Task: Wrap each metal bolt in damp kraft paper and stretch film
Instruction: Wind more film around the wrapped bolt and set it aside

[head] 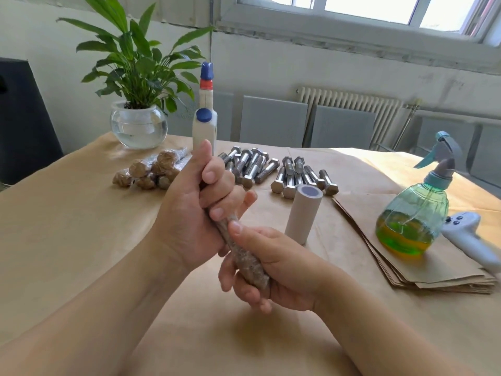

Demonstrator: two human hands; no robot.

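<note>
A plain office or meeting room is serving as a packing station: grey chairs (273, 120) and a radiator (349, 101) are standing behind the paper-covered worktop (67, 226), beneath a window (366, 9), with a potted plant (138, 77) sitting on the worktop's far corner.

Both hands — left hand (189, 213) at 11 o'clock of right hand (273, 267) — meet on a wrapped bolt (244, 253) over the desk (67, 226). Behind them, bare bolts (271, 169) lie at 12 o'clock, wrapped bundles (151, 169) at 10, a roll (303, 215) at 2; sprayer (414, 215) on the paper stack (433, 270) at 3.
</note>
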